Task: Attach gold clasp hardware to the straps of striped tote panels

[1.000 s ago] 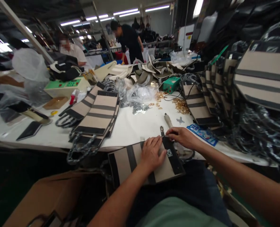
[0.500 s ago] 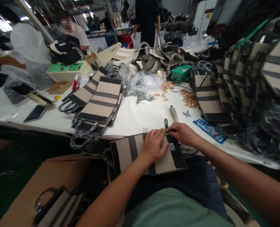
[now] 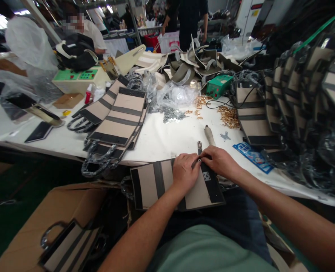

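A beige bag panel (image 3: 146, 181) with dark stripes lies across my lap against the table edge. From its far edge sticks a narrow black strap tab (image 3: 199, 146) with small metal bits on it. My left hand (image 3: 185, 172) rests on the panel, thumb and fingers pinched together at the tab's base. My right hand (image 3: 220, 161) is closed at the same spot, its fingertips meeting the left ones. A small metal plate (image 3: 206, 176) sits on the panel's black end strip. What lies right between the fingertips is mostly hidden.
Beyond my right hand lies a screwdriver-like tool with a pale handle (image 3: 209, 134). Gold metal fittings (image 3: 228, 117), silver plates (image 3: 173, 115) and a green box (image 3: 218, 86) are farther back. Bag panels are stacked left (image 3: 119, 117) and right (image 3: 256, 117). A blue packet (image 3: 252, 156) lies right.
My left hand has gone from lying flat with straight fingers to bent fingers pinching at the tab. My right hand stays at the tab. The view has shifted slightly.
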`<state>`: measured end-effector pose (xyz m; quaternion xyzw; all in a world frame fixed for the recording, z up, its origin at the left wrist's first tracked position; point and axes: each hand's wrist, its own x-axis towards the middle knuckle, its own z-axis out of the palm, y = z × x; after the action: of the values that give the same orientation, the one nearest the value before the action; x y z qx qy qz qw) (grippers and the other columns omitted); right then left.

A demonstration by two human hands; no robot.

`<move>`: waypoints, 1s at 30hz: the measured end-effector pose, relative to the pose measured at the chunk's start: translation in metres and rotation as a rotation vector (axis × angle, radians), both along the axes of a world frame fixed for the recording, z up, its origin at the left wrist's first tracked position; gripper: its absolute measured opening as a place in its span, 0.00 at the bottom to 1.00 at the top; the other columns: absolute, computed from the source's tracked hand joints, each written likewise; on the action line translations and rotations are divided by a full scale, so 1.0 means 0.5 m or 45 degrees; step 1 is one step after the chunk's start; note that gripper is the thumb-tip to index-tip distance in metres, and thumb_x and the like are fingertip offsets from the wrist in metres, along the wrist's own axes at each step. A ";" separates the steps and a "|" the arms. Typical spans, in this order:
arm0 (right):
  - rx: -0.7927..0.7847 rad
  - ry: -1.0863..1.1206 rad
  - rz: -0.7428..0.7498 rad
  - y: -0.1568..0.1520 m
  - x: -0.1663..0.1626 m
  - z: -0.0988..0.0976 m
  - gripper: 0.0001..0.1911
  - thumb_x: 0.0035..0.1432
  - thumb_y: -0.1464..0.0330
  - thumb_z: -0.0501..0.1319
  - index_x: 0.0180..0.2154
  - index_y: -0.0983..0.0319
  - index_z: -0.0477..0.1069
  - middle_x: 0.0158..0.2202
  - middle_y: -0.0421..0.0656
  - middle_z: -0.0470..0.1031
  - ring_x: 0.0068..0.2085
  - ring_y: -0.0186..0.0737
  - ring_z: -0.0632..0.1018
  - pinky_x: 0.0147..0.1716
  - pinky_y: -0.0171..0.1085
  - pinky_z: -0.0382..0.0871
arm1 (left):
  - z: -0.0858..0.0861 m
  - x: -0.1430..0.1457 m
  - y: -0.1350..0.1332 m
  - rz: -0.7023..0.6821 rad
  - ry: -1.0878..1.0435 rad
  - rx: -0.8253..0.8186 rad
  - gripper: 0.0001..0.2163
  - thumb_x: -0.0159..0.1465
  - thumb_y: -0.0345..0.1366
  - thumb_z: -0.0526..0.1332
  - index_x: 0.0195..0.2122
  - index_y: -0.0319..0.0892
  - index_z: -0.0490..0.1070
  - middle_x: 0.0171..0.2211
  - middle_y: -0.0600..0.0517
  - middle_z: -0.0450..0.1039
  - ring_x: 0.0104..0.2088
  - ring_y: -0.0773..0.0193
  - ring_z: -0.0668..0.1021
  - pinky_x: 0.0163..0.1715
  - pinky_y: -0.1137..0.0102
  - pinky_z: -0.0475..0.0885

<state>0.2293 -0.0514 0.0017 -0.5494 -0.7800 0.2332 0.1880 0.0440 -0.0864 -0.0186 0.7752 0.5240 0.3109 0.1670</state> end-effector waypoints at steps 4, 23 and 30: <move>0.020 0.099 0.009 -0.013 0.020 -0.003 0.05 0.62 0.67 0.64 0.38 0.57 0.79 0.38 0.43 0.77 0.40 0.44 0.78 0.44 0.41 0.71 | -0.004 0.003 0.004 0.031 -0.029 -0.016 0.06 0.69 0.36 0.65 0.46 0.49 0.80 0.49 0.55 0.82 0.49 0.57 0.77 0.52 0.58 0.69; 0.198 0.051 -0.137 0.029 0.075 -0.007 0.14 0.64 0.57 0.65 0.47 0.55 0.80 0.42 0.44 0.80 0.39 0.43 0.81 0.41 0.40 0.73 | 0.003 -0.026 0.045 -0.210 0.184 0.061 0.07 0.69 0.39 0.62 0.42 0.52 0.81 0.49 0.55 0.81 0.49 0.57 0.75 0.46 0.57 0.65; 0.041 -0.250 -0.542 0.173 0.047 -0.026 0.38 0.56 0.48 0.65 0.63 0.61 0.69 0.54 0.55 0.77 0.50 0.59 0.79 0.48 0.51 0.72 | 0.018 -0.021 0.054 -0.169 0.153 -0.055 0.05 0.67 0.39 0.65 0.38 0.53 0.82 0.46 0.57 0.81 0.47 0.57 0.75 0.44 0.59 0.66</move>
<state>0.2529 0.0352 -0.0114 -0.7186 -0.6646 0.1214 0.1649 0.0337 -0.0593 -0.0097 0.8217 0.4870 0.2406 0.1723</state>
